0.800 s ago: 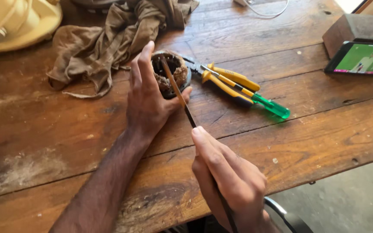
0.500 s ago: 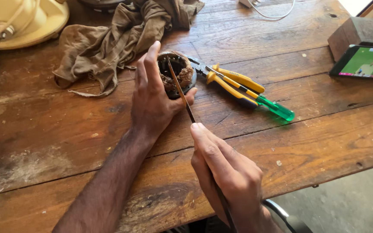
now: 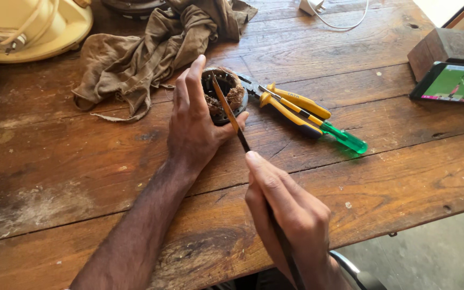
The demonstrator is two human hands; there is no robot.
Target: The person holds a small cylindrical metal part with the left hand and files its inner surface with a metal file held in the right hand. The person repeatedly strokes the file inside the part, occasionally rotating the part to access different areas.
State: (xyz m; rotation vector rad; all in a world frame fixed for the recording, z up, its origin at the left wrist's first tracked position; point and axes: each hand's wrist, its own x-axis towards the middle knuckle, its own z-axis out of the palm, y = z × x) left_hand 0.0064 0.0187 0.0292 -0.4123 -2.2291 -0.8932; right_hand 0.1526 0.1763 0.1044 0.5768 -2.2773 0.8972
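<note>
Far left, a cream-yellow rounded plastic housing (image 3: pixel 30 27) sits at the back corner of the worn wooden desk (image 3: pixel 81 161). Next to it a crumpled brown cloth rag (image 3: pixel 146 53). Left hand (image 3: pixel 194 126) is wrapped around a round dark metal stator with brownish windings (image 3: pixel 224 94), index finger up along its left side, thumb under the right edge; it sits tilted on the desk at centre. A thin flat metal strip (image 3: pixel 232 115) pokes into its bore. Right hand (image 3: pixel 288 215) is closed on the strip's lower end, index finger laid along it. Just right of the stator: yellow-handled pliers (image 3: pixel 291 107) and a green-handled screwdriver (image 3: pixel 339 134), touching. Far right, a phone with a green screen (image 3: pixel 452 83) leans on a dark block (image 3: pixel 447 48).
</note>
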